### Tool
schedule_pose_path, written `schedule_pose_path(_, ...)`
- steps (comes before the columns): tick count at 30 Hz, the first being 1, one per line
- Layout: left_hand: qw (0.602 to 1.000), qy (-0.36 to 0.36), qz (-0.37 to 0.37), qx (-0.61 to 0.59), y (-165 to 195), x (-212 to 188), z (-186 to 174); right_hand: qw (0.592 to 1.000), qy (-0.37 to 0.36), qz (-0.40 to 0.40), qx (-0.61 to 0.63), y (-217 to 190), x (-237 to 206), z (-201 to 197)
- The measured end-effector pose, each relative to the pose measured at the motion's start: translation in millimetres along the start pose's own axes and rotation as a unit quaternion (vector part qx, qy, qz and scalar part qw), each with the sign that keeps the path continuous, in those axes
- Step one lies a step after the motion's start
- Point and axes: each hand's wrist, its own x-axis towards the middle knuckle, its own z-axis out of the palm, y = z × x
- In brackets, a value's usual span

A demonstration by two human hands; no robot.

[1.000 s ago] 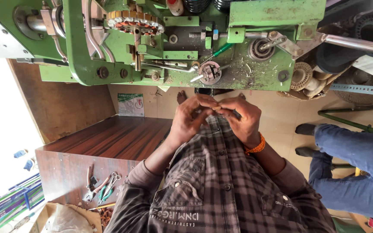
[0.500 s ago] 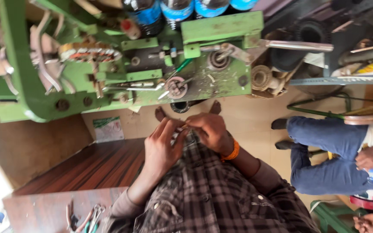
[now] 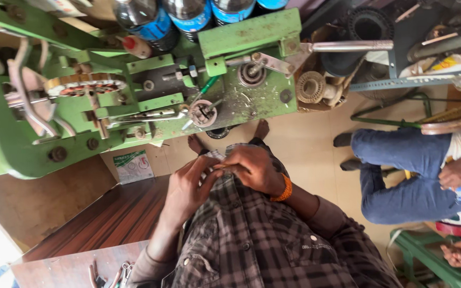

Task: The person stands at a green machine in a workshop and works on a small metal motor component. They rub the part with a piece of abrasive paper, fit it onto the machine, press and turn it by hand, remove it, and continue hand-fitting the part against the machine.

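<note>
Hands [image 3: 225, 173] w/ small pale part [image 3: 215, 157]

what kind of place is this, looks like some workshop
Likely a small repair or winding workshop: a worn green machine with spindles and levers, hand tools on a wooden bench, and spare ribbed metal parts stacked nearby.

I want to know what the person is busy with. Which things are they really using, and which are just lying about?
In use:
- left hand and right hand, both pinching a small pale piece; too small to tell what it is

Lying about:
- green machine
- bottles
- hand tools
- paper card
- another seated person's legs
</note>
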Motion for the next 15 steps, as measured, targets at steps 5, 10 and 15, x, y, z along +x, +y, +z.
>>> schedule_pose_path(5,0.973,0.044,0.18,0.134,-13,8,4,0.996,-0.05,0.03,0.06,-3,9,-10)
schedule_pose_path(10,0.975,0.034,0.199,0.096,-36,18,27,0.99,-0.085,0.074,0.079,-5,16,-26)
schedule_pose_path(15,0.976,-0.034,0.193,0.096,-44,24,35,0.986,-0.085,0.134,0.047,0,2,-33)
